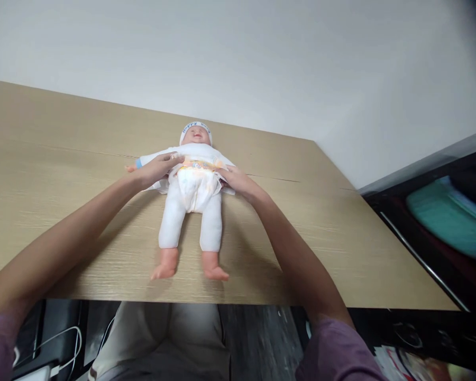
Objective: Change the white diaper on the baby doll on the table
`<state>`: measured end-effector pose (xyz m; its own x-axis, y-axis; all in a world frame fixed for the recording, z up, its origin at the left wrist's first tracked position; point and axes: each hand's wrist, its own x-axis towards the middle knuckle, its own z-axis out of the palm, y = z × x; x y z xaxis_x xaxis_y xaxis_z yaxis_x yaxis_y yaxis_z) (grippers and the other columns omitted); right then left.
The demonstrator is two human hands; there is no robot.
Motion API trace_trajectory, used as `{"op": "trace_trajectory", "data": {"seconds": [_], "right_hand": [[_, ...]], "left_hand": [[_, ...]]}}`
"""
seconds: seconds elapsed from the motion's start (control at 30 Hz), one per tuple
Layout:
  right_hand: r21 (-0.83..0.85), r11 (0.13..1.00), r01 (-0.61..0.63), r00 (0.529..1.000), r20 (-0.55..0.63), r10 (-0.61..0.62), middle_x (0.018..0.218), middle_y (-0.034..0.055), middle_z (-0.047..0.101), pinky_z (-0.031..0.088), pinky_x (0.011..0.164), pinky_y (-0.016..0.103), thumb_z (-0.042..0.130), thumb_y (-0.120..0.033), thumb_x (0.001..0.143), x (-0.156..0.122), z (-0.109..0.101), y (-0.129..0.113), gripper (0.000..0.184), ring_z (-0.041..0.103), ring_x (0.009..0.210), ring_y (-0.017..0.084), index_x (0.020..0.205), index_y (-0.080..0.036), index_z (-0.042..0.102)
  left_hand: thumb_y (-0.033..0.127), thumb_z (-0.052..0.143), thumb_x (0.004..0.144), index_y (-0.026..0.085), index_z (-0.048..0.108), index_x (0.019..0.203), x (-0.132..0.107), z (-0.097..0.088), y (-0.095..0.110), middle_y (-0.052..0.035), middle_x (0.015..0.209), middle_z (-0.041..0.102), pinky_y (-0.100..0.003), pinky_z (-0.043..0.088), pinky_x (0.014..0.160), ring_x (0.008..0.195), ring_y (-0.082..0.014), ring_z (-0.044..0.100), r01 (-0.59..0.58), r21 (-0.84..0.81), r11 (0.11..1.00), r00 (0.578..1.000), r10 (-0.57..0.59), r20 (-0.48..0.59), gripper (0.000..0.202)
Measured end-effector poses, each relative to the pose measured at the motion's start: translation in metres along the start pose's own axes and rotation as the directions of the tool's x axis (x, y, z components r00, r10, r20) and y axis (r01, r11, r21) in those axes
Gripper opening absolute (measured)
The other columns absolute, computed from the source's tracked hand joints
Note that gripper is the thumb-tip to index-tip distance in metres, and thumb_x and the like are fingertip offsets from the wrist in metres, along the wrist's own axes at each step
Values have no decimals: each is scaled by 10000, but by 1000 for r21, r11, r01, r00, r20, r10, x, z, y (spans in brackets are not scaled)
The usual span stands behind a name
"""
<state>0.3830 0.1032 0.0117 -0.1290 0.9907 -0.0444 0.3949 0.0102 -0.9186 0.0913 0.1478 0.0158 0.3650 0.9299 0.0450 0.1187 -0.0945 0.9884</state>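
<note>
A baby doll [172, 217] in a white suit and printed cap lies on its back on the wooden table, feet toward me. Around its hips sits a white diaper [196, 185] with a printed orange and yellow waistband. My left hand [161, 168] is at the diaper's left side, thumb and fingers closed on its waist edge. On the other side my right hand [236, 179] has its fingers closed at the diaper's right edge, partly hidden by the side flap. Loose white flaps stick out beneath both hands.
The doll rests on a light wooden table [301, 233] against a pale wall [241, 63]. At right is a dark shelf holding a green item [448, 217]. A white cable [77, 338] hangs below the table's front edge at left.
</note>
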Motion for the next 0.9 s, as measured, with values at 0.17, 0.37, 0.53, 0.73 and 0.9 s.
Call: {"op": "trace_trajectory", "data": {"seconds": [0.17,0.37,0.53,0.73,0.9], "right_hand": [[-183,983,33,991,-125,-57,949,43,788,573,836,377,814,-472,984,-19,-22,-15,263,685,834,231,1068,-226,767],[-578,789,209,758,-414,-504,1255,151,781,571,1111,529,640,-352,1070,-53,-4,-13,275,702,1155,330,1289,-217,738],[-602,651,462,726,-164,-667,1528,148,722,489,1287,551,516,-391,1173,-81,25,4,413,644,1448,338,1540,-264,656],[-589,687,427,781,-143,-608,1518,158,745,497,1274,576,507,-258,1089,-74,16,37,483,662,1454,351,1546,-243,662],[-592,734,332,801,-234,-551,1319,151,794,567,1154,536,535,-237,1060,-71,8,50,400,753,1196,325,1421,-220,707]], "left_hand": [[755,832,907,219,800,1127,-18,-8,14,-108,1117,823,-411,620,885,1023,-294,784,70,42,997,994,-74,85,581],[661,961,792,227,718,1301,-41,-10,10,-72,1036,793,-368,548,785,949,-282,754,9,202,979,1000,-6,-18,712],[588,872,863,221,656,1280,-44,-3,-20,-49,1071,748,-360,542,814,937,-230,702,-156,115,981,985,163,-55,595],[511,827,874,240,657,1278,-43,-8,-36,-62,1092,748,-375,571,839,949,-229,700,-187,27,982,981,188,-56,516],[446,720,912,241,664,1279,-42,-17,-43,-56,1019,719,-356,546,753,851,-208,653,-178,111,978,974,191,-123,424]]}}
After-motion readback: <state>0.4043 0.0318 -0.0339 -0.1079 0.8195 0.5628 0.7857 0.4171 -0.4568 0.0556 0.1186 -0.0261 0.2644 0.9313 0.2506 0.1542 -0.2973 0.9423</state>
